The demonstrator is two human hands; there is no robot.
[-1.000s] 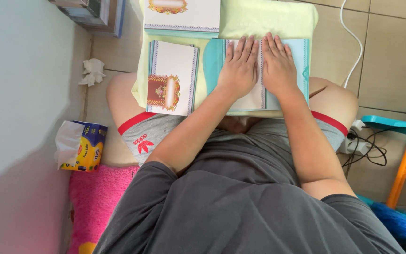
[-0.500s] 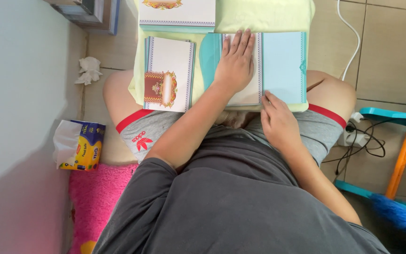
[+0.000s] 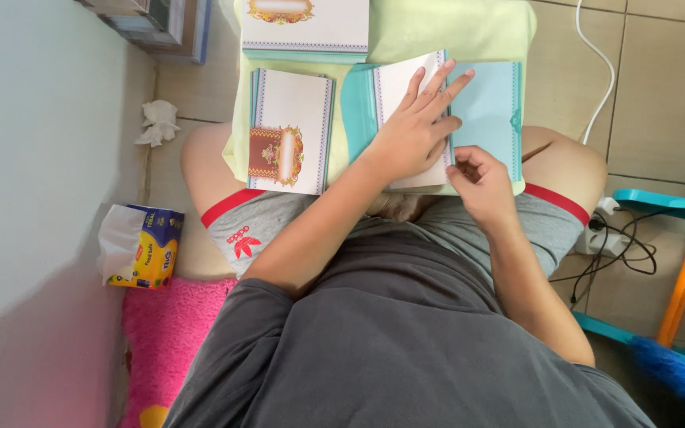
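open card lies under left hand, right fingers pinching its edge.

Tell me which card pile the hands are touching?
The open turquoise card on the right, under the left hand and right hand. The ornate-fronted pile lies untouched.

Open white-and-teal card lies flat on the lap.

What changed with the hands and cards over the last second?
The right hand came off the open card, drew back toward the body, and now pinches the card's near edge at the fold. The left hand stayed flat on the card, fingers spread. The stack of cards beside it, the card further up and the green cushion lie as before.
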